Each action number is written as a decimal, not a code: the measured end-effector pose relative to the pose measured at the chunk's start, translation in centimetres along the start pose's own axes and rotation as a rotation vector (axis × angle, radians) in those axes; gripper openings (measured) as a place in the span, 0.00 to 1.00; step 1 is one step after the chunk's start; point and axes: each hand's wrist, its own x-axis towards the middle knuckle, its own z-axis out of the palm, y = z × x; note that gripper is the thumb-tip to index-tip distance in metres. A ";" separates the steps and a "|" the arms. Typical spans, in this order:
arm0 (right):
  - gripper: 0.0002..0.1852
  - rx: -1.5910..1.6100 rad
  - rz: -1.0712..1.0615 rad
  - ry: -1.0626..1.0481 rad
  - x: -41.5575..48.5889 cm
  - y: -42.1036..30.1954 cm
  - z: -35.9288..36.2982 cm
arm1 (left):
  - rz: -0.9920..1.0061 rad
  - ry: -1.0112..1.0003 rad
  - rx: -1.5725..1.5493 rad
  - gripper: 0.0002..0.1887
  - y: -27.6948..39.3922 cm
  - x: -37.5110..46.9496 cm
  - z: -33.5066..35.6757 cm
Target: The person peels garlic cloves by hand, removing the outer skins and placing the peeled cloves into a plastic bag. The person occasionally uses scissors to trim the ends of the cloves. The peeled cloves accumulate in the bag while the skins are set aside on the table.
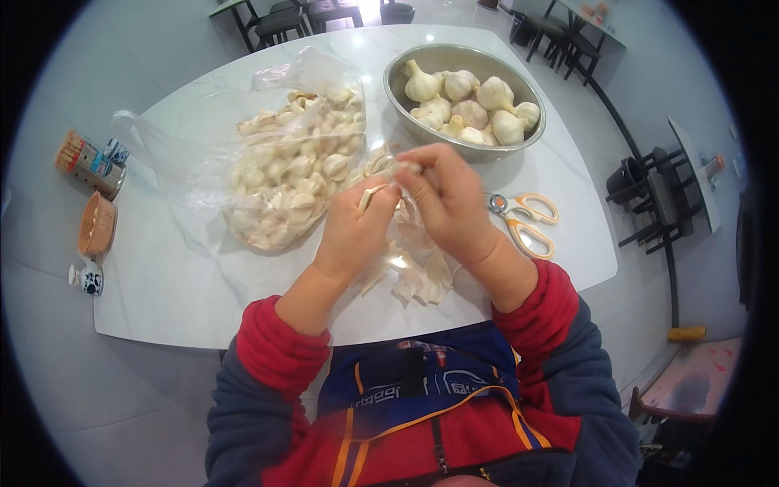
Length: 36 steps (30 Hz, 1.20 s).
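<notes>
My left hand (pixel 359 228) is closed around a piece of garlic, and a pale stalk end (pixel 366 198) sticks out by its thumb. Fingertips of my right hand (pixel 453 204) pinch a small pale garlic clove (pixel 411 165), partly hidden and blurred. Both hands meet above the table, over a scatter of papery garlic skins (pixel 426 277). Left of them lies a clear plastic bag (pixel 286 201) full of separated garlic cloves. Beyond my right hand stands a metal bowl (pixel 395 112) of whole garlic bulbs (pixel 470 114). Kitchen scissors (pixel 529 222) with white and orange handles rest beside my right wrist.
On the left edge of the white marble-patterned table (pixel 176 292) stand a toothpick holder (pixel 91 164), an orange plastic basket (pixel 97 224) and a small blue-and-white ceramic bottle (pixel 90 277). Dark stools (pixel 283 24) and other tables stand farther off. A pinkish seat (pixel 694 377) is at the lower right.
</notes>
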 end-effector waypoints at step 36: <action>0.05 0.087 0.116 -0.183 0.3 0.2 -1.1 | 0.281 0.053 0.048 0.08 -0.3 0.3 -0.1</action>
